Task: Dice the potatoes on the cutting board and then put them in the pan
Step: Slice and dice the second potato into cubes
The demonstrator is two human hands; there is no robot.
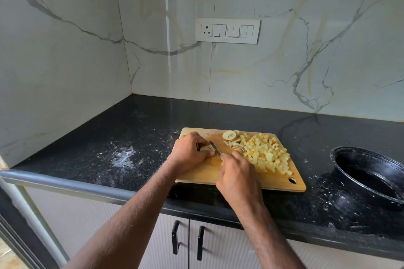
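Done: we see a heap of diced potato (pixel 265 155) on the cutting board (pixel 205 173)
Left: slices (pixel 231 136), empty pan (pixel 369 178)
Fingers: our left hand (pixel 189 153) pins a potato piece (pixel 205 148), right hand (pixel 237 176) grips knife (pixel 215 147)

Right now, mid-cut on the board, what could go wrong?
1. The knife blade sits right beside the left hand fingers gripping the potato piece; a slip could nick them.
2. The diced potato pile reaches the right edge of the cutting board; pieces may spill onto the dusty countertop.
3. The black pan stands apart to the right, so carrying the dice over could drop some.
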